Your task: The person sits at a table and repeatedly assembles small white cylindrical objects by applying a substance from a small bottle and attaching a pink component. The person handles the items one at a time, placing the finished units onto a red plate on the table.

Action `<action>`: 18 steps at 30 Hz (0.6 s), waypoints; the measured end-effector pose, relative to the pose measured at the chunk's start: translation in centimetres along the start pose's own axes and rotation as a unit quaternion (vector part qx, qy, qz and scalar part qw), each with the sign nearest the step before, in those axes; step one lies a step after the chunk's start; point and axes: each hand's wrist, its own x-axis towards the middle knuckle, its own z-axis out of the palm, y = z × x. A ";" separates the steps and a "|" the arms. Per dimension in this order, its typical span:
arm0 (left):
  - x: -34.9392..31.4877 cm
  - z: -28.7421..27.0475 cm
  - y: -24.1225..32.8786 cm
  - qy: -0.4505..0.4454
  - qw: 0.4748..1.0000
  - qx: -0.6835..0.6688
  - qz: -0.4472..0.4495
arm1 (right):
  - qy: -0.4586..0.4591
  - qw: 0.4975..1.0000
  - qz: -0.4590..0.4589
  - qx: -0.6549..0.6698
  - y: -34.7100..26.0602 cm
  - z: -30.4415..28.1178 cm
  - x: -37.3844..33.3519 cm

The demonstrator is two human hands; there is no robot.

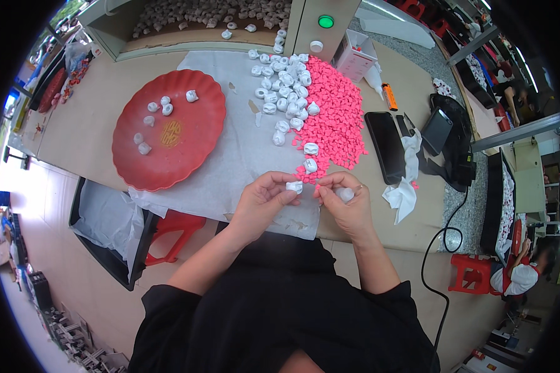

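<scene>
Tan worktable (429,211) beneath both hands. Pinched in left hand (264,199): white piece (294,186), seemingly for steadiness. Gripped in right hand (350,210): pink piece (317,191), whitish lump (345,194) tucked palmward, likely out of the way. Beyond right hand, pink pile (335,102), probably for easy reach; beyond left hand, red tray (196,143).

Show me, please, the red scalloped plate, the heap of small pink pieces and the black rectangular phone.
Red scalloped plate (196,138), head view: bare floor, right of centre.
Heap of small pink pieces (336,112), head view: its middle.
Black rectangular phone (384,148), head view: its middle.
</scene>
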 end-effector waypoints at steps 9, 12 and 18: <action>-0.2 0.1 -0.3 -0.022 0.999 0.042 0.027 | -0.027 0.994 0.070 0.079 0.6 1.1 0.0; -0.4 0.1 -0.3 -0.022 0.997 0.070 0.015 | -0.039 0.992 0.080 0.090 0.7 1.2 0.0; -0.4 -0.1 -0.3 -0.028 0.993 0.109 0.016 | -0.047 0.991 0.096 0.077 1.1 0.7 0.2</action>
